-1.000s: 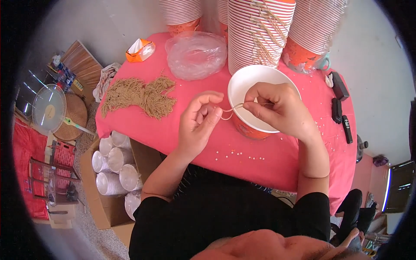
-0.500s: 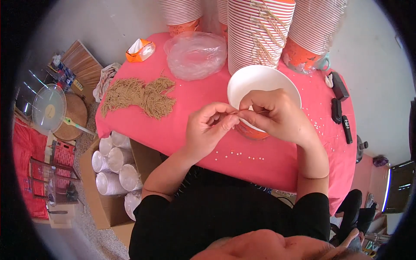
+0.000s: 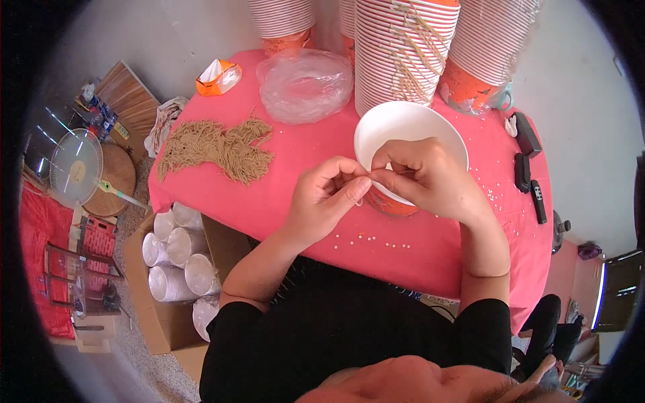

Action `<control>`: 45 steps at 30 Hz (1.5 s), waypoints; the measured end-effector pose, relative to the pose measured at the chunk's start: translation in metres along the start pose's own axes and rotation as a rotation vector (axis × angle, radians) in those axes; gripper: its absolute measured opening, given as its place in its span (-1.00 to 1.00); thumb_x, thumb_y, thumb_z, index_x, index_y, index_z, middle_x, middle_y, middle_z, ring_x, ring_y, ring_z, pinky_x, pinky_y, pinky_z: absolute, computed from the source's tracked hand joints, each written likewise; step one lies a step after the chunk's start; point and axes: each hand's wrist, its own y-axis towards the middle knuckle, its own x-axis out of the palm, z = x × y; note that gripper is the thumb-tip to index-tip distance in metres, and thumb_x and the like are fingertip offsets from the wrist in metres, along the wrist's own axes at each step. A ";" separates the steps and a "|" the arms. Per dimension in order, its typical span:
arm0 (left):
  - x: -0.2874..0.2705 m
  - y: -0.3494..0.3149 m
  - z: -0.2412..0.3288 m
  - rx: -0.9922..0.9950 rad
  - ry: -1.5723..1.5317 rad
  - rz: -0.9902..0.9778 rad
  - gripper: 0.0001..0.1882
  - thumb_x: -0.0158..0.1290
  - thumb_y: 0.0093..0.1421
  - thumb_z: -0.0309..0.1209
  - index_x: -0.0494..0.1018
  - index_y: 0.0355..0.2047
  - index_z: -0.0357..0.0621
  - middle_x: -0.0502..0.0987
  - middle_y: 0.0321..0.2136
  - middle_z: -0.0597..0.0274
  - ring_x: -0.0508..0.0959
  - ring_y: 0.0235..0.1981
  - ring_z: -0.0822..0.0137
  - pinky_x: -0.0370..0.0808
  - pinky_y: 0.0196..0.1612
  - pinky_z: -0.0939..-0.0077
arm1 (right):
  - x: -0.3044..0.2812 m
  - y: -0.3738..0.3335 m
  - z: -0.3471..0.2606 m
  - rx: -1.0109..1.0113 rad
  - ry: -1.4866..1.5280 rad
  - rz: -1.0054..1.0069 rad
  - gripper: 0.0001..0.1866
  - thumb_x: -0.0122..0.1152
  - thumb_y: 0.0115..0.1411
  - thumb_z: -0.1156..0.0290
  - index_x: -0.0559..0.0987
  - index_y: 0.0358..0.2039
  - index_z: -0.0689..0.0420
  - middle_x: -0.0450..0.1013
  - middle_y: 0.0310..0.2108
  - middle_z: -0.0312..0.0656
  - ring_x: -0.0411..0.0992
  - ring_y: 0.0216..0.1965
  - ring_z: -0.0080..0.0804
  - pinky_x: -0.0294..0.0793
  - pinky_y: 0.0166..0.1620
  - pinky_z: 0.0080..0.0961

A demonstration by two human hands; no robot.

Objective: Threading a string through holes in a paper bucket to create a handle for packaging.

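At the near-left rim of a white paper bucket (image 3: 410, 119) with an orange outside, the fingertips of both my hands meet. My left hand (image 3: 329, 195) is closed in a pinch, and a thin pale strand shows just below its thumb. Also pinched closed, my right hand (image 3: 420, 176) reaches across the bucket's near side, its thumb and forefinger against the left fingertips. What lies between the right fingertips is too small to make out. A tan bundle of cords (image 3: 215, 149) lies on the pink-covered table (image 3: 302, 144), left of my hands.
Behind the bucket rises a tall stack of buckets (image 3: 396, 64) with tan cords along its side. A clear plastic bag (image 3: 306, 87) and orange packet (image 3: 218, 77) lie far left. Small white discs (image 3: 363, 236) dot the table. A carton (image 3: 158, 322) of white cups stands lower left.
My left hand has tilted slightly, and a thin pale strand now shows below its thumb. My right hand stays almost in the same place at the bucket's rim.
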 end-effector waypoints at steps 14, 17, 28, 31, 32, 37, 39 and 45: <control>0.004 0.016 -0.001 0.111 0.330 0.107 -0.88 0.13 0.18 -0.57 0.52 -0.27 -0.33 0.55 -0.47 0.25 0.48 -0.52 0.59 0.39 -0.51 0.66 | -0.014 -0.001 -0.003 0.006 0.278 -0.032 -0.86 0.13 0.25 0.58 0.54 -0.18 0.27 0.41 -0.56 -0.37 0.29 -0.50 -0.76 0.26 -0.42 -0.75; 0.007 0.015 -0.001 0.177 0.411 0.062 -0.87 0.15 0.15 -0.57 0.53 -0.28 -0.32 0.57 -0.44 0.19 0.52 -0.53 0.54 0.42 -0.50 0.65 | -0.007 0.000 0.000 -0.016 0.322 0.042 -0.86 0.13 0.25 0.57 0.53 -0.17 0.27 0.38 -0.59 -0.41 0.26 -0.51 -0.76 0.22 -0.44 -0.75; -0.002 0.016 0.003 -0.081 0.110 -0.102 -0.91 0.09 0.24 -0.52 0.52 -0.27 -0.27 0.52 -0.44 0.40 0.45 -0.49 0.64 0.35 -0.43 0.73 | -0.005 0.009 0.027 0.026 -0.001 0.168 -0.86 0.17 0.16 0.60 0.55 -0.23 0.25 0.46 -0.44 -0.26 0.41 -0.49 -0.56 0.39 -0.39 -0.61; -0.009 0.020 0.002 -0.179 -0.063 -0.045 -0.90 0.07 0.26 -0.50 0.51 -0.25 -0.26 0.51 -0.47 0.40 0.41 -0.51 0.63 0.33 -0.46 0.72 | -0.006 0.010 0.025 -0.079 -0.148 0.196 -0.81 0.23 0.07 0.61 0.56 -0.26 0.23 0.48 -0.41 -0.17 0.46 -0.47 -0.40 0.43 -0.37 -0.54; -0.013 0.020 0.000 -0.186 -0.149 -0.055 -0.88 0.07 0.26 -0.44 0.51 -0.25 -0.23 0.49 -0.49 0.42 0.40 -0.51 0.63 0.30 -0.48 0.74 | -0.005 0.010 0.023 -0.133 -0.100 0.206 -0.79 0.27 0.02 0.61 0.57 -0.27 0.21 0.49 -0.39 -0.13 0.48 -0.45 -0.32 0.46 -0.37 -0.50; -0.023 0.019 -0.007 -0.230 -0.252 -0.047 -0.85 0.10 0.25 -0.39 0.52 -0.25 -0.21 0.49 -0.47 0.42 0.38 -0.51 0.66 0.24 -0.50 0.76 | -0.001 0.010 0.009 -0.248 -0.084 0.139 -0.81 0.31 -0.04 0.62 0.60 -0.34 0.20 0.51 -0.39 -0.14 0.52 -0.42 -0.26 0.49 -0.40 -0.38; -0.020 0.018 -0.006 -0.225 -0.239 -0.039 -0.84 0.10 0.25 -0.38 0.52 -0.24 -0.20 0.49 -0.47 0.43 0.36 -0.52 0.67 0.22 -0.51 0.77 | 0.003 0.010 0.013 -0.314 -0.204 0.146 -0.80 0.33 -0.05 0.60 0.61 -0.35 0.20 0.51 -0.41 -0.15 0.52 -0.42 -0.21 0.48 -0.41 -0.37; -0.018 0.018 -0.002 -0.204 -0.256 -0.077 -0.85 0.09 0.26 -0.41 0.51 -0.22 -0.22 0.49 -0.46 0.45 0.37 -0.50 0.67 0.25 -0.48 0.77 | 0.005 0.012 0.013 -0.346 -0.220 0.173 -0.90 0.24 0.04 0.49 0.54 -0.40 0.18 0.49 -0.48 -0.14 0.49 -0.45 -0.09 0.46 -0.39 -0.23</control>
